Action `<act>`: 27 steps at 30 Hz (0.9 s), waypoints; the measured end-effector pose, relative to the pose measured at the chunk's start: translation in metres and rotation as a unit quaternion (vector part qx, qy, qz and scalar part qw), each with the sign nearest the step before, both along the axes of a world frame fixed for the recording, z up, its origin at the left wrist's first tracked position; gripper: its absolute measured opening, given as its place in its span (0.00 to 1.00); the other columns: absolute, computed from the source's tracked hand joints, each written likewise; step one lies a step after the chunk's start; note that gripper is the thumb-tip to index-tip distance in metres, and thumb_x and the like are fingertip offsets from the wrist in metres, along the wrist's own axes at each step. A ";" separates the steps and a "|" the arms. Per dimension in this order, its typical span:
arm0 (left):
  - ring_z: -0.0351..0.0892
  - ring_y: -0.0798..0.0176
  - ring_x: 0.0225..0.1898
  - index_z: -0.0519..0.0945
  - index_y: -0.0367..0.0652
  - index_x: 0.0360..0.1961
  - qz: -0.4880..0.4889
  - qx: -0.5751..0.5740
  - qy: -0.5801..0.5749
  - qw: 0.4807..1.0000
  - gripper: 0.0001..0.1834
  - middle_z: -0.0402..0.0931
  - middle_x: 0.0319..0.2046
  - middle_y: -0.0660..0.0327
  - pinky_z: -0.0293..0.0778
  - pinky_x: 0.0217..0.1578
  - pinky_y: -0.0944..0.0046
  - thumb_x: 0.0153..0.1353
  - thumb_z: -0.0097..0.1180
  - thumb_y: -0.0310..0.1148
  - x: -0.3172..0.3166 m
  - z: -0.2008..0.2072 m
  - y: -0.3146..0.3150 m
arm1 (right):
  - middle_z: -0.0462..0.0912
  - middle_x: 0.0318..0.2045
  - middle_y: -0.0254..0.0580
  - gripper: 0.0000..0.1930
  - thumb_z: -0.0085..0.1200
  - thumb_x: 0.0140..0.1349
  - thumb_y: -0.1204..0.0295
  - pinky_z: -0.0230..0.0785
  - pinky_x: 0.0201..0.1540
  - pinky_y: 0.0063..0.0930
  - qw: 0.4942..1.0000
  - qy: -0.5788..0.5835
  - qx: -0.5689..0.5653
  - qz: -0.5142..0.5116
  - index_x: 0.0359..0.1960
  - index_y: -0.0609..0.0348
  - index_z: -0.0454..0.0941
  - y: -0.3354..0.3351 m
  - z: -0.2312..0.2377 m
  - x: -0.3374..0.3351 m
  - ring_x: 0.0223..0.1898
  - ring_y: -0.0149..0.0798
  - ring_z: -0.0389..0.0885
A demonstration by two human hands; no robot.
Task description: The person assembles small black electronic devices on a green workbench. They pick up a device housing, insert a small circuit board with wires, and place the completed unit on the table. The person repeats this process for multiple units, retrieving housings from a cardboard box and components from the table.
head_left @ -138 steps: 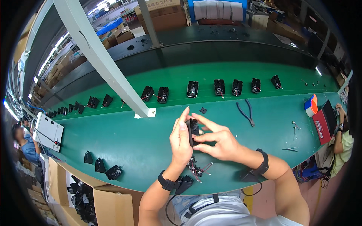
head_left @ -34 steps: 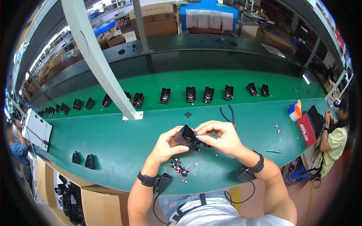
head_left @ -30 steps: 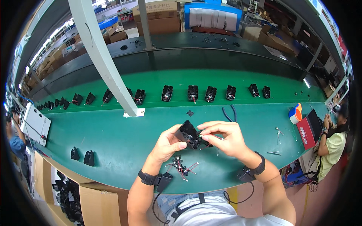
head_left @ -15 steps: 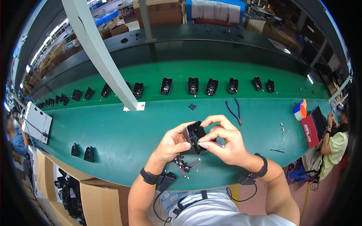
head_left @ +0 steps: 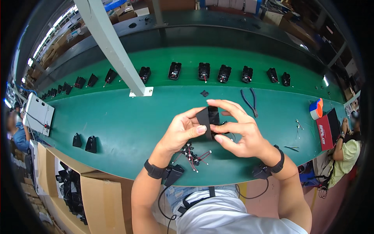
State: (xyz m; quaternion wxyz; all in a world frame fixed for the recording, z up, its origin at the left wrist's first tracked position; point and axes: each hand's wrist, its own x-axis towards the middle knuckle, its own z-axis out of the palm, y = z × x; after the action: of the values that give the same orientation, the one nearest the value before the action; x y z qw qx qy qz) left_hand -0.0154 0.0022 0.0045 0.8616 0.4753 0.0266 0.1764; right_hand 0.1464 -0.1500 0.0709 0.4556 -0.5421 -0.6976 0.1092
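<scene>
Left hand (head_left: 182, 130) pinching black casing (head_left: 204, 117) above bench (head_left: 128, 121); right hand (head_left: 244, 130) curling at casing's open side, cannot tell if pinching anything; wired parts (head_left: 191, 157) lying nearby.

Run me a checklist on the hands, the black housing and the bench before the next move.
1. Black plastic housing gripped by the left hand: ok.
2. Right hand at the housing's open side: ok.
3. Parts inside the housing seated: cannot tell; its wall and the fingers hide them.
4. Red-wired parts laid out singly: not ok; they lie in a tangled heap on the green bench.
5. Cutting pliers apart from both hands: ok; they lie on the bench beyond the right hand.
</scene>
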 end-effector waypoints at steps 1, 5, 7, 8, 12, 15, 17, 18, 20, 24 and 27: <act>0.80 0.59 0.55 0.64 0.30 0.68 0.002 -0.016 -0.009 1.000 0.35 0.78 0.55 0.51 0.75 0.58 0.59 0.63 0.65 0.29 -0.001 -0.002 0.000 | 0.71 0.65 0.56 0.13 0.70 0.48 0.75 0.70 0.61 0.48 0.999 0.034 -0.028 0.008 0.37 0.60 0.86 -0.002 0.008 -0.003 0.65 0.60 0.70; 0.80 0.62 0.53 0.66 0.30 0.67 0.011 0.044 0.028 0.999 0.37 0.79 0.54 0.53 0.76 0.56 0.60 0.61 0.68 0.35 0.001 0.005 -0.005 | 0.71 0.66 0.57 0.17 0.74 0.46 0.74 0.71 0.61 0.48 0.999 -0.038 0.013 -0.012 0.40 0.60 0.88 0.001 -0.008 0.004 0.64 0.60 0.73; 0.81 0.62 0.52 0.65 0.31 0.68 0.019 0.051 0.012 0.998 0.34 0.80 0.53 0.53 0.76 0.55 0.62 0.65 0.64 0.33 0.002 0.002 -0.006 | 0.71 0.66 0.57 0.16 0.73 0.49 0.74 0.71 0.62 0.46 1.000 0.004 -0.012 -0.004 0.41 0.60 0.88 0.001 -0.009 0.005 0.64 0.59 0.73; 0.82 0.62 0.52 0.64 0.31 0.68 0.023 0.054 0.004 0.998 0.33 0.80 0.52 0.52 0.77 0.54 0.63 0.67 0.62 0.32 0.002 0.000 -0.006 | 0.70 0.66 0.57 0.16 0.72 0.50 0.74 0.71 0.62 0.45 0.999 0.026 -0.025 -0.001 0.42 0.60 0.88 0.000 -0.010 0.004 0.64 0.58 0.73; 0.84 0.63 0.46 0.70 0.30 0.65 0.080 0.142 0.054 0.985 0.28 0.83 0.45 0.53 0.79 0.46 0.65 0.71 0.57 0.38 0.003 -0.002 -0.011 | 0.70 0.67 0.60 0.14 0.69 0.57 0.72 0.69 0.64 0.42 0.978 0.181 -0.094 0.033 0.44 0.62 0.87 -0.001 -0.013 0.011 0.65 0.55 0.73; 0.87 0.64 0.38 0.79 0.30 0.56 0.141 0.251 0.078 0.955 0.22 0.86 0.36 0.55 0.81 0.39 0.65 0.73 0.53 0.39 0.001 0.012 -0.012 | 0.70 0.66 0.64 0.12 0.63 0.64 0.71 0.69 0.61 0.36 0.935 0.329 -0.124 0.053 0.45 0.67 0.87 -0.001 -0.015 0.012 0.65 0.48 0.72; 0.87 0.63 0.35 0.80 0.30 0.54 0.224 0.247 0.076 0.940 0.21 0.86 0.35 0.55 0.82 0.36 0.65 0.73 0.54 0.38 0.004 0.013 -0.019 | 0.71 0.65 0.63 0.12 0.62 0.66 0.70 0.70 0.58 0.33 0.921 0.359 -0.142 0.054 0.44 0.67 0.87 0.003 -0.019 0.011 0.62 0.44 0.74; 0.87 0.63 0.33 0.80 0.29 0.54 0.265 0.243 0.073 0.930 0.20 0.86 0.34 0.55 0.82 0.35 0.66 0.73 0.54 0.38 0.005 0.013 -0.022 | 0.71 0.65 0.62 0.13 0.62 0.66 0.69 0.70 0.56 0.31 0.914 0.372 -0.151 0.054 0.44 0.67 0.87 0.003 -0.020 0.010 0.61 0.43 0.75; 0.87 0.63 0.32 0.81 0.30 0.53 0.289 0.270 0.059 0.917 0.19 0.86 0.33 0.55 0.82 0.33 0.66 0.72 0.55 0.38 0.007 0.009 -0.022 | 0.72 0.65 0.57 0.12 0.61 0.67 0.68 0.70 0.53 0.29 0.886 0.423 -0.182 0.056 0.41 0.67 0.87 0.001 -0.023 0.006 0.54 0.37 0.78; 0.87 0.64 0.31 0.82 0.31 0.52 0.321 0.362 0.080 0.871 0.18 0.86 0.32 0.52 0.81 0.32 0.67 0.71 0.57 0.37 0.005 0.013 -0.022 | 0.75 0.62 0.52 0.12 0.60 0.68 0.68 0.71 0.55 0.31 0.815 0.528 -0.216 0.105 0.44 0.67 0.86 0.005 -0.037 0.009 0.52 0.35 0.77; 0.84 0.69 0.26 0.81 0.33 0.55 0.318 0.348 0.100 0.876 0.18 0.84 0.26 0.55 0.80 0.30 0.68 0.71 0.57 0.36 0.003 0.013 -0.022 | 0.76 0.60 0.49 0.14 0.59 0.69 0.69 0.71 0.57 0.32 0.780 0.571 -0.218 0.134 0.47 0.68 0.84 0.006 -0.053 0.006 0.52 0.35 0.77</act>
State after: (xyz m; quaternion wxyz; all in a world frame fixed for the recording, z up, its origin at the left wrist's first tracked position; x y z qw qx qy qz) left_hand -0.0122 -0.0198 0.0175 0.5307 0.7257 0.1988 0.3900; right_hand 0.1524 -0.1441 0.0179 0.6209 -0.3660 -0.3327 0.6081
